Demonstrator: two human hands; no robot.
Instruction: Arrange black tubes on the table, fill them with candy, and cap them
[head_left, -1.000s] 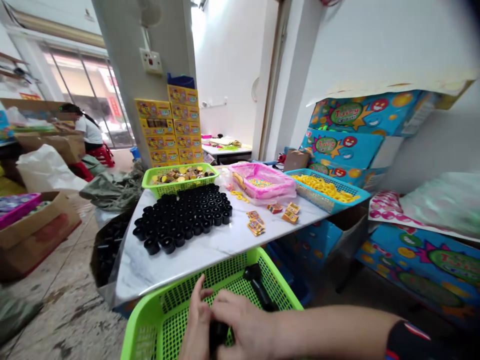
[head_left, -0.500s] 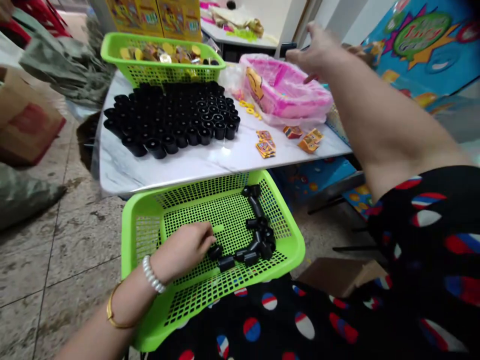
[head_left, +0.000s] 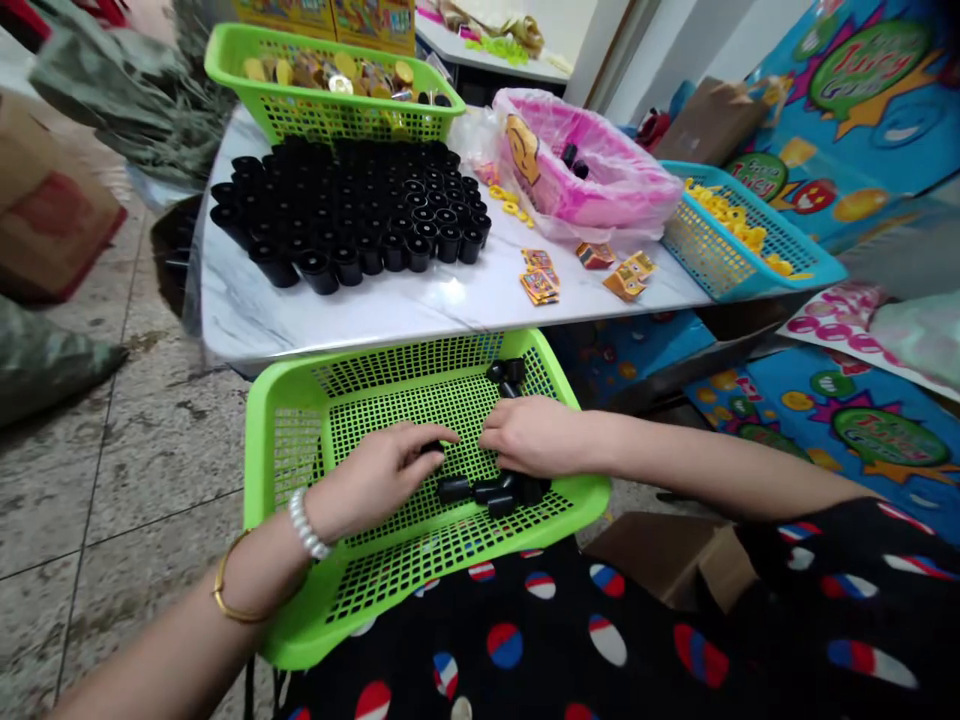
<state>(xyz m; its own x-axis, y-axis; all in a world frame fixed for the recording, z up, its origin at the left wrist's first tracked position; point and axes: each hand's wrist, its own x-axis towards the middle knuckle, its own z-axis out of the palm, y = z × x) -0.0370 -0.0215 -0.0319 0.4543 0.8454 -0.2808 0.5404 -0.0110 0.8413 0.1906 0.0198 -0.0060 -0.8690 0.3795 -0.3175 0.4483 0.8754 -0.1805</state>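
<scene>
Both my hands are inside a lime-green plastic mesh basket [head_left: 259, 480] resting on my lap. My left hand [head_left: 379, 475], with a pearl bracelet and gold bangle, is closed over a black plastic cup [head_left: 433, 447]. My right hand [head_left: 532, 435] lies flat and open just above a small cluster of black plastic cups [head_left: 480, 490] lying on their sides. Its palm hides part of that cluster. Many more black cups [head_left: 352, 210] stand upright in rows on a white marble table [head_left: 390, 320].
A green basket of gold-wrapped sweets [head_left: 337, 85], a pink basket in a plastic bag [head_left: 592, 170] holding black cups, and a blue basket of yellow rings [head_left: 742, 230] stand on the table. Small sweet packets [head_left: 540, 285] lie there too. A cardboard box [head_left: 45, 200] sits on the tiled floor.
My right hand has come back from over the pink basket into the green basket. Two black cups now show in the pink basket. My left hand has moved further back into the green basket.
</scene>
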